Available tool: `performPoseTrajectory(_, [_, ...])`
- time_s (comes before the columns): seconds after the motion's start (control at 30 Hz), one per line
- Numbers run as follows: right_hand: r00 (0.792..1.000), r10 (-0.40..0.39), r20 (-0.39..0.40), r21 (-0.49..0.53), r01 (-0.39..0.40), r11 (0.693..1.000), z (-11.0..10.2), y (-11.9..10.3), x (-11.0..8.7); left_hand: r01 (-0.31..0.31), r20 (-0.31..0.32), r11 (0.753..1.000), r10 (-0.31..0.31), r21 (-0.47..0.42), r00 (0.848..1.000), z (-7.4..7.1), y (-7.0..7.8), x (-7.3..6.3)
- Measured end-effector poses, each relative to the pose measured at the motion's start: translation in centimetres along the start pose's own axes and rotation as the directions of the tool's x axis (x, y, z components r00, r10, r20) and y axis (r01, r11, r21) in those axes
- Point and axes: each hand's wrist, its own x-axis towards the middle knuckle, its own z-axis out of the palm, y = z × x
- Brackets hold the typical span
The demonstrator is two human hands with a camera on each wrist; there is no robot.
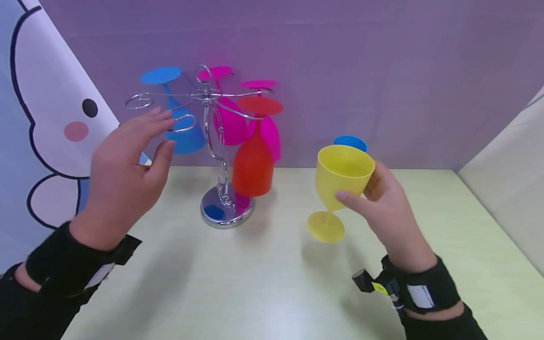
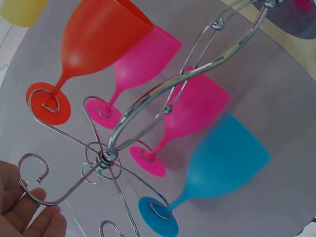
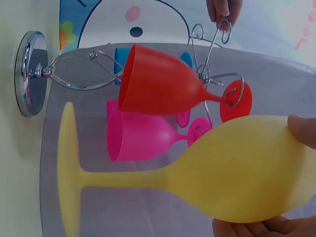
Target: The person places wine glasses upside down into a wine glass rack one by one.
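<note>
My right hand (image 1: 391, 217) grips a yellow goblet (image 1: 342, 174) round its bowl, thumb on the near side. The goblet is upright with its foot (image 3: 69, 168) below. My left hand (image 1: 127, 156) is at a chrome stemware rack (image 1: 207, 96), its fingers extended. In the left wrist view, the left fingertips (image 2: 47, 222) lie against or just behind an unfilled hook (image 2: 34, 170). Upside down on other hooks hang a red goblet (image 1: 255, 165), two pink goblets (image 1: 231, 125) and a blue goblet (image 1: 184, 137).
A second blue goblet (image 1: 350, 142) shows only its rim behind the yellow one. The rack's round chrome base (image 1: 227, 215) stands on the pale table (image 1: 255, 283). Behind is a purple-grey backdrop (image 1: 382, 71), with a cartoon panel (image 1: 46, 94) at the left.
</note>
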Motion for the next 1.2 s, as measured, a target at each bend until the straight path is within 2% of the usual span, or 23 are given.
performPoseTrajectory(0.2, [0.999, -0.030, 0.037, 0.009, 0.030, 1.000, 0.9, -0.6, -0.5, -0.010, 0.033, 1.000, 0.011, -0.019, 0.999, 0.0, 0.6, -0.2])
performPoseTrajectory(0.4, [0.997, -0.035, 0.068, -0.013, 0.036, 0.999, 2.0, -0.8, -0.9, -0.053, 0.007, 0.997, 0.054, -0.052, 0.999, 0.3, 0.9, 0.1])
performPoseTrajectory(0.6, [0.996, -0.014, 0.090, -0.021, 0.016, 1.000, 3.0, -1.0, -1.4, -0.086, -0.021, 0.996, 0.085, -0.038, 0.996, 0.7, 1.2, 0.9])
performPoseTrajectory(1.07, [0.985, -0.020, 0.169, -0.025, 0.024, 0.999, 4.0, -1.3, -2.2, -0.078, -0.019, 0.996, 0.077, -0.037, 0.997, 1.4, 2.1, 2.0])
performPoseTrajectory(1.2, [0.974, -0.046, 0.221, 0.010, 0.045, 0.999, 4.0, -1.6, -2.5, -0.064, -0.013, 0.998, 0.064, -0.022, 0.998, 1.6, 2.4, 2.2])
